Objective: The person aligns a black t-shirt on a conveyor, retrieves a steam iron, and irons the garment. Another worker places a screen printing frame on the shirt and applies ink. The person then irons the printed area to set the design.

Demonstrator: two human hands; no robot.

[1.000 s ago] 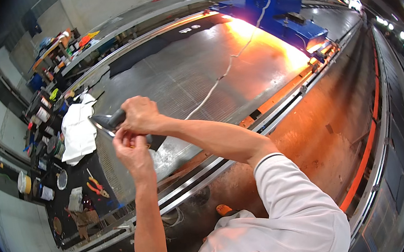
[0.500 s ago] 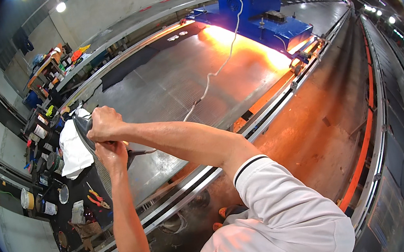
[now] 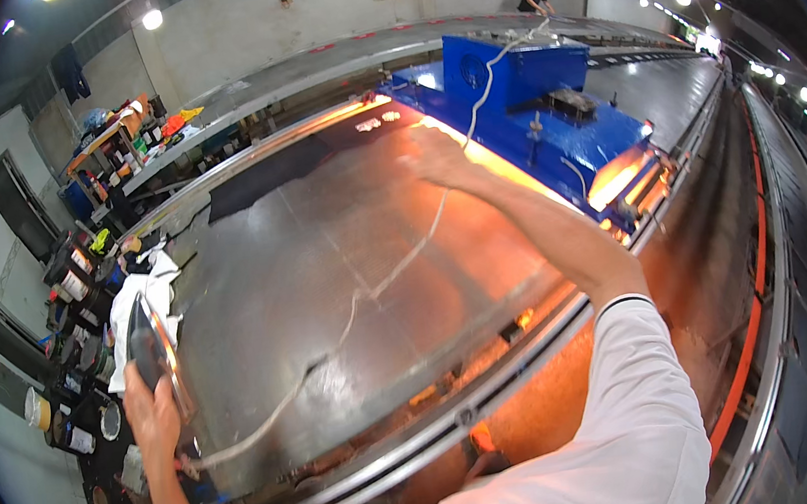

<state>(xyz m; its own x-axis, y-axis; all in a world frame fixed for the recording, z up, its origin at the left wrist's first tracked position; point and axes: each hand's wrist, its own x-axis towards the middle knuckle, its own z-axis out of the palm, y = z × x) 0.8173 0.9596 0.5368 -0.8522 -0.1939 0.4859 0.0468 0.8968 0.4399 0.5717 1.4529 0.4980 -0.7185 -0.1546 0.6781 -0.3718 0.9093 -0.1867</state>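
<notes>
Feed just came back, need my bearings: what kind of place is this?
Probably an industrial workshop or factory floor: a long metal-topped table on rails, a blue machine glowing orange along it, and cluttered shelves of cans by the wall.

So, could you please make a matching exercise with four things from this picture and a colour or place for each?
Things:
1. flat iron
2. machine carriage
3. cloth
4. right hand

Descriptions:
A. blue
B. white, at the table's left edge
C. held upright in the left hand
D. raised over the grey metal table

Pairs: 1-C, 2-A, 3-B, 4-D
</notes>
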